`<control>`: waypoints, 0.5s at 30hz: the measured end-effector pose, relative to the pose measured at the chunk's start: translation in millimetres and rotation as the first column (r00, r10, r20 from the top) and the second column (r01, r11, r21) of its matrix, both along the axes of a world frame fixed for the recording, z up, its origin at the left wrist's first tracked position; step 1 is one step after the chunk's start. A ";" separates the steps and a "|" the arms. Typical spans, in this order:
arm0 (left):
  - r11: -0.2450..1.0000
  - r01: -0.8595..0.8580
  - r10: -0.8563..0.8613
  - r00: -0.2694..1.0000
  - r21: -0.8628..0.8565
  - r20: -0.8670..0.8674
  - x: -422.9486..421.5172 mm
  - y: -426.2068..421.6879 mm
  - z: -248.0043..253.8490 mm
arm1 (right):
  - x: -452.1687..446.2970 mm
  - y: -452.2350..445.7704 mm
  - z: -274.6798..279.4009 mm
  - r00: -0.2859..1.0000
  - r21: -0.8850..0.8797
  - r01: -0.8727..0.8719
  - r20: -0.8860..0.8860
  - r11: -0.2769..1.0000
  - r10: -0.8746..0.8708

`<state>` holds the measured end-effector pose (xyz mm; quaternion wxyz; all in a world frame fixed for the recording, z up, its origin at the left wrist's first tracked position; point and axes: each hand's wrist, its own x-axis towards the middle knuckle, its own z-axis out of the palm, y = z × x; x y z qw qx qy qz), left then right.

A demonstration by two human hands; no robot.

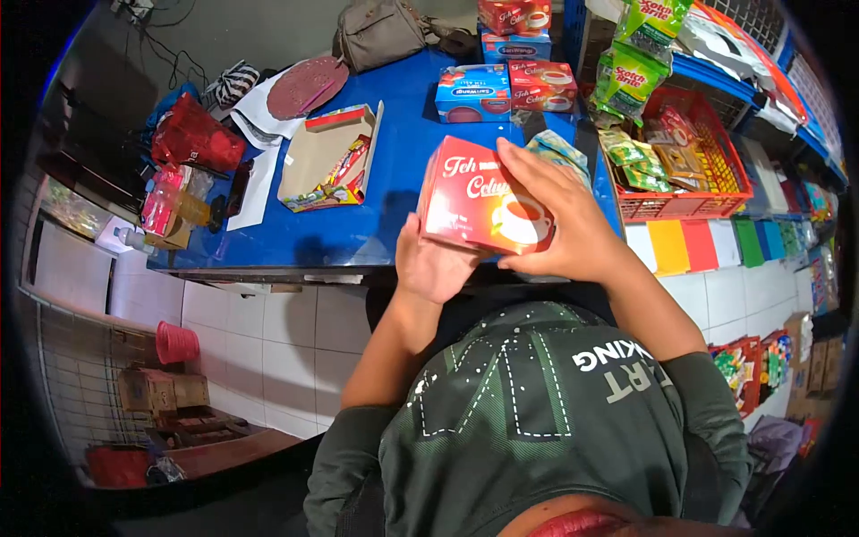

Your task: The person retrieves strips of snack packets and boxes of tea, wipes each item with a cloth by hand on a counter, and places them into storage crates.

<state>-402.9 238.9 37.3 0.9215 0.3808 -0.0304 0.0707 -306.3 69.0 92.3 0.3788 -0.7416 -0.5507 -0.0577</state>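
Note:
A red tea box (pixel 461 210) printed "Teh Celup" with a cup picture is held between my two hands, tilted, above the front edge of the blue table (pixel 403 116). My left hand (pixel 434 267) supports it from below at its left side, its fingers mostly hidden behind the box. Along the right side of the box, my right hand (pixel 564 206) is closed on it, fingers over the top and thumb at the lower edge. Behind that hand lies a crumpled light-blue patterned packet (pixel 559 150), partly covered.
Stacked tea boxes (pixel 474 92) stand at the back of the table. An open cardboard tray (pixel 309 166) with sachets lies left, near a bag (pixel 380 34) and a round pinkish mat (pixel 309 88). Right are a red basket (pixel 684 206) of sachets and hanging sponge packs (pixel 633 80).

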 end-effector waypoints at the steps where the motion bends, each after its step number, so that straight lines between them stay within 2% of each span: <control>1: 0.999 -0.002 0.004 0.999 -0.034 0.049 0.0 0.0 -3.8 | -1.7 -0.3 1.3 1.000 0.038 0.012 0.009 0.999 -0.013; 3: 0.994 0.003 0.013 0.989 -0.106 0.149 0.6 0.0 -6.5 | -3.9 -1.4 2.4 0.999 0.110 0.038 0.025 0.993 -0.041; 8: 0.995 0.059 -0.032 0.957 -0.085 0.289 1.7 -0.1 -1.6 | -5.7 -0.4 -1.3 0.994 0.188 0.107 0.005 0.976 -0.110; 11: 0.969 -0.005 0.078 0.955 -0.248 0.286 2.9 -6.9 2.7 | -8.6 0.0 0.4 0.978 0.261 0.030 -0.205 0.965 0.025; 15: 0.984 -0.033 0.086 0.946 -0.173 0.311 1.4 -3.0 -4.5 | -7.1 -5.1 1.6 0.994 0.246 -0.021 -0.096 0.969 0.046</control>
